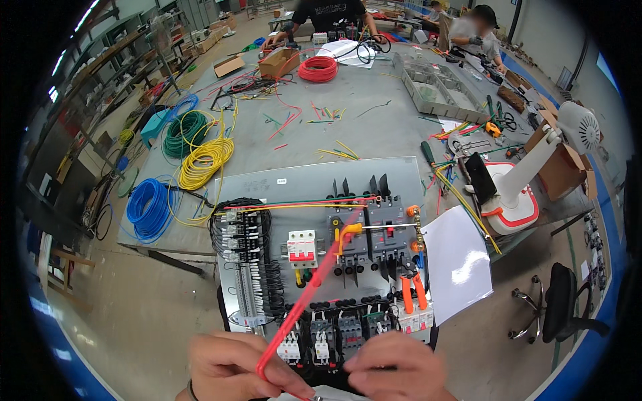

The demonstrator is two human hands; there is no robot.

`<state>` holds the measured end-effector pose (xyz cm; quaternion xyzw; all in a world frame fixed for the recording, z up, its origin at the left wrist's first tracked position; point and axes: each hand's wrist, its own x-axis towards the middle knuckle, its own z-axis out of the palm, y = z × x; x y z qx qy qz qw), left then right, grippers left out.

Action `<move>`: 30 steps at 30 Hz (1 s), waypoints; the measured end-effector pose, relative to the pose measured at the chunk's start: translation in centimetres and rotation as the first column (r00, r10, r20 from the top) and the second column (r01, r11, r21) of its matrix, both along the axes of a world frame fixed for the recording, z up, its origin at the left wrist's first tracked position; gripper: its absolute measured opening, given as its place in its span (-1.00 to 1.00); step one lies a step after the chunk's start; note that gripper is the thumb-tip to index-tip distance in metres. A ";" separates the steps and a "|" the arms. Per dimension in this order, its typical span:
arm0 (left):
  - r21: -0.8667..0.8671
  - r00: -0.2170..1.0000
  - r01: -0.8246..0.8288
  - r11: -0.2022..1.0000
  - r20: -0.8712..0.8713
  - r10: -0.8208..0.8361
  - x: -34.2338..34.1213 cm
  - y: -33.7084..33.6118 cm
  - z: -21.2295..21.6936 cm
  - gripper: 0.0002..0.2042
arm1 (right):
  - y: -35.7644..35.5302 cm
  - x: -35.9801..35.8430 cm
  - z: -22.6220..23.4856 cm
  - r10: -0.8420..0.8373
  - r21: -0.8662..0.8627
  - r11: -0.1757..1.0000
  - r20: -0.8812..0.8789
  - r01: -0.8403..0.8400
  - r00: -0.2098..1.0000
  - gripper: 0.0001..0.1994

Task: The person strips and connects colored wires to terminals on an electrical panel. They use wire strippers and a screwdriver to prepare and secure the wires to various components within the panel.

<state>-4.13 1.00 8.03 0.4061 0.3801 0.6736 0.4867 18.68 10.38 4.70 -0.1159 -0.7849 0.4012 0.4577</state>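
Low in the view, my left hand [234, 369] pinches a red wire [294, 315] near its end. A small shiny metal piece shows at its fingertips. From there the wire runs up over the panel, blurred along its length. My right hand [398, 367] is just to the right, fingers curled toward the thumb; whatever they may hold is hidden. Beyond both hands lies a grey mounting panel [304, 184] with a red-and-white breaker [302, 249], black circuit breakers [389, 230] and terminal blocks [251, 287]. Orange-handled pliers [412, 294] and a yellow-handled screwdriver [352, 228] rest on it.
Left on the table lie blue [150, 208], yellow [208, 164] and green wire coils [185, 134]. A red coil [318, 69] and grey parts tray [441, 90] are farther back. White paper [458, 260], a white fan [518, 194] and a chair [558, 304] are right. Other people sit beyond.
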 end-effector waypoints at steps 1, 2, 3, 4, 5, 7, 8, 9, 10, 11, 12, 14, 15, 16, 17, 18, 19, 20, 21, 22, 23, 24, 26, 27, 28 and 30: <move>-0.006 1.000 -0.009 1.000 -0.008 0.009 0.0 0.0 0.4 -0.70 | -0.3 0.0 0.6 0.047 -0.003 0.999 0.013 -0.047 0.999 -0.73; -0.011 1.000 -0.019 1.000 -0.016 0.019 0.1 -0.1 0.8 -0.71 | -0.6 -0.1 1.1 0.095 -0.006 0.995 0.026 -0.095 0.995 -0.75; -0.017 0.999 -0.031 0.999 -0.024 0.030 0.2 -0.2 1.2 -0.73 | -0.9 -0.4 1.3 0.145 -0.009 0.989 0.040 -0.145 0.989 -0.77; -0.053 0.997 -0.068 0.996 -0.034 0.066 0.3 -0.4 1.6 -0.75 | -1.4 -1.0 0.4 0.157 -0.022 0.987 -0.035 -0.158 0.987 -0.77; -0.089 0.994 -0.107 0.990 -0.044 0.104 0.5 -0.6 2.0 -0.78 | -1.8 -1.4 0.2 0.160 -0.031 0.986 -0.049 -0.162 0.986 -0.78; -0.148 0.988 -0.143 0.979 -0.076 0.132 0.8 -0.7 2.5 -0.81 | -2.4 -2.2 0.1 0.180 -0.041 0.982 -0.078 -0.184 0.981 -0.79; -0.176 0.988 -0.138 0.975 -0.096 0.123 0.8 -0.6 2.8 -0.82 | -2.5 -2.4 0.3 0.149 -0.007 0.989 -0.029 -0.150 0.988 -0.79; -0.205 0.983 -0.150 0.967 -0.133 0.125 0.7 -0.6 3.3 -0.82 | -2.7 -2.6 0.2 0.116 -0.002 0.993 -0.022 -0.116 0.993 -0.78; -0.273 0.990 -0.053 0.961 -0.139 0.015 0.2 -0.3 3.7 -0.83 | -2.9 -2.8 0.0 0.079 0.003 0.997 -0.013 -0.079 0.997 -0.77; -0.273 0.993 0.016 0.962 -0.106 -0.047 0.0 -0.2 3.5 -0.81 | -3.1 -3.1 -0.3 0.041 0.008 0.999 -0.004 -0.041 0.999 -0.76; -0.259 0.990 0.076 0.963 -0.094 -0.103 -0.2 0.4 3.4 -0.79 | -3.1 -3.3 -0.8 0.029 0.023 0.999 -0.041 -0.028 0.999 -0.74; -0.238 0.982 0.149 0.960 -0.079 -0.171 -0.6 0.9 2.9 -0.78 | -3.0 -3.2 -0.6 0.029 0.054 0.998 -0.017 -0.029 0.999 -0.75; -0.267 0.985 0.134 0.954 -0.066 -0.157 -0.7 0.8 3.3 -0.78 | -3.0 -3.3 -0.5 0.025 0.070 0.997 -0.005 -0.024 1.000 -0.75; -0.293 0.987 0.135 0.946 -0.039 -0.153 -0.6 1.0 3.4 -0.77 | -2.9 -3.2 -0.4 0.037 0.058 0.998 -0.009 -0.036 0.999 -0.75; -0.319 0.988 0.140 0.937 -0.012 -0.151 -0.6 1.1 3.4 -0.77 | -2.9 -3.3 -0.4 0.026 0.083 0.996 -0.010 -0.025 1.000 -0.76; -0.309 0.983 0.164 0.937 -0.022 -0.180 -0.7 1.3 3.3 -0.77 | -2.7 -3.4 -0.3 0.013 0.107 0.994 -0.012 -0.012 1.000 -0.76; -0.289 0.983 0.171 0.942 -0.019 -0.184 -0.7 1.3 3.2 -0.77 | -2.6 -3.4 -0.3 0.004 0.133 0.991 -0.017 -0.001 1.000 -0.76; -0.270 0.982 0.179 0.946 -0.016 -0.190 -0.6 1.4 3.0 -0.76 | -2.2 -3.2 -0.4 0.018 0.168 0.986 0.012 -0.019 1.000 -0.75; -0.251 0.980 0.187 0.950 -0.014 -0.197 -0.5 1.4 3.0 -0.76 | -1.7 -2.8 -0.5 0.030 0.203 0.978 0.041 -0.038 0.999 -0.73; -0.244 0.979 0.191 0.951 -0.029 -0.204 -0.5 1.5 3.0 -0.76 | -1.3 -2.7 -0.6 0.040 0.238 0.970 0.068 -0.055 0.997 -0.72; -0.237 0.977 0.195 0.952 -0.044 -0.211 -0.5 1.6 3.1 -0.75 | -1.1 -2.7 -0.7 0.045 0.272 0.961 0.052 -0.057 0.998 -0.74; -0.231 0.974 0.199 0.953 -0.059 -0.218 -0.4 1.7 3.2 -0.75 | -0.9 -2.7 -0.8 0.050 0.306 0.950 0.037 -0.059 0.998 -0.73; -0.232 0.966 0.210 0.950 -0.103 -0.239 -0.3 1.9 3.8 -0.73 | -0.9 -2.9 -0.4 0.034 0.285 0.958 -0.012 -0.029 0.999 -0.75; -0.233 0.960 0.215 0.948 -0.126 -0.249 -0.2 1.9 4.0 -0.72 | -1.6 -3.1 0.0 0.010 0.229 0.973 -0.045 0.000 0.999 -0.79; -0.222 0.957 0.227 0.948 -0.131 -0.259 -0.1 1.9 3.9 -0.71 | -2.1 -3.1 0.3 -0.016 0.171 0.985 -0.073 0.028 0.997 -0.79; -0.199 0.950 0.249 0.948 -0.142 -0.280 0.1 2.0 3.6 -0.68 | -2.4 -2.9 0.2 -0.040 0.165 0.985 -0.065 0.050 0.997 -0.81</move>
